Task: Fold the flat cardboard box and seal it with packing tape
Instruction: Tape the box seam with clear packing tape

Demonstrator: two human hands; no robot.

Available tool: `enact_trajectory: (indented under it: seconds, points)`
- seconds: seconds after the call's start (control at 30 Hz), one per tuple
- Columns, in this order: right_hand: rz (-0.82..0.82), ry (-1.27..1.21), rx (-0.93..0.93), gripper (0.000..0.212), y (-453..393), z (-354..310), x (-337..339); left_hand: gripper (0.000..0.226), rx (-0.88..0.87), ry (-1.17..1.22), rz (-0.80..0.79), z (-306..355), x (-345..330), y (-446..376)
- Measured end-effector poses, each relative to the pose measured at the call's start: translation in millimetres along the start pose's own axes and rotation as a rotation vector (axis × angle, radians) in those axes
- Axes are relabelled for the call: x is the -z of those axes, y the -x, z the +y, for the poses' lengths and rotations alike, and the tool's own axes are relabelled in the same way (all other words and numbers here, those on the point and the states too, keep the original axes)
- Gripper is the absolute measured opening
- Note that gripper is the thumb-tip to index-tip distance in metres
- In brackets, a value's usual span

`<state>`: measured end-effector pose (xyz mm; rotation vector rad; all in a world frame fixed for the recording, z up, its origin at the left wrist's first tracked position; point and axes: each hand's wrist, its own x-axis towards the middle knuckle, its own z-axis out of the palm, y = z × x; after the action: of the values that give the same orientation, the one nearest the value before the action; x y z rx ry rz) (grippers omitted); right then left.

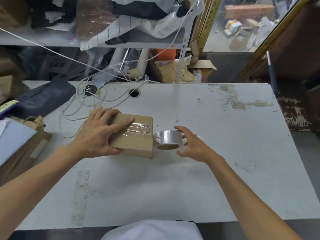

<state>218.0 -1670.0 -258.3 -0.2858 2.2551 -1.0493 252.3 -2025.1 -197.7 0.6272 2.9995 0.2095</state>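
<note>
A small brown cardboard box, folded up, lies on the white table. A strip of clear tape runs across its top to its right edge. My left hand lies flat on the box, fingers spread over the top and thumb against the near side. A roll of clear packing tape rests on the table against the box's right side, the tape still joined to the strip. My right hand is around the roll's right side with fingers spread, touching it lightly or just off it.
A tangle of white cable lies behind the box, near a round cable hole. A dark bag and flat cardboard with paper sit at the left. Cluttered shelves stand behind the table. Old tape marks are at the far right.
</note>
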Motion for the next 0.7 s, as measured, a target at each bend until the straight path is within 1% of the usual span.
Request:
enact_trajectory:
  seconds: [0.07, 0.1, 0.2, 0.23, 0.33, 0.43, 0.5, 0.57, 0.63, 0.7]
  points:
    - [0.046, -0.003, 0.036, 0.086, 5, 15, 9, 0.103, 0.000, 0.004, -0.002, 3, -1, 0]
    - [0.099, -0.005, 0.033, 0.082, 8, 24, 15, 0.102, 0.000, 0.009, 0.002, 4, -1, 0]
    - [0.332, 0.088, -0.042, 0.062, 9, 49, 31, 0.100, 0.003, 0.012, 0.014, 7, -1, 3]
    - [0.364, 0.142, -0.081, 0.057, 7, 57, 33, 0.099, 0.005, 0.015, 0.021, 8, -1, 2]
    - [0.305, 0.249, -0.186, 0.052, -3, 75, 27, 0.098, 0.021, 0.023, 0.046, 12, -2, 0]
    - [0.358, 0.231, -0.248, 0.042, -9, 85, 16, 0.099, 0.034, 0.011, 0.036, 15, -3, 1]
    - [0.390, 0.189, -0.274, 0.033, -11, 91, 10, 0.103, 0.035, -0.043, -0.018, 13, -5, 1]
    - [0.378, 0.177, -0.295, 0.022, -12, 91, 7, 0.107, 0.045, -0.097, -0.100, 14, -2, 0]
    - [0.349, 0.237, -0.285, 0.013, -10, 80, 11, 0.108, 0.078, -0.106, -0.135, 26, 5, -2]
    - [0.379, 0.285, -0.201, 0.011, -4, 56, 14, 0.108, 0.082, -0.098, -0.091, 48, 8, -9]
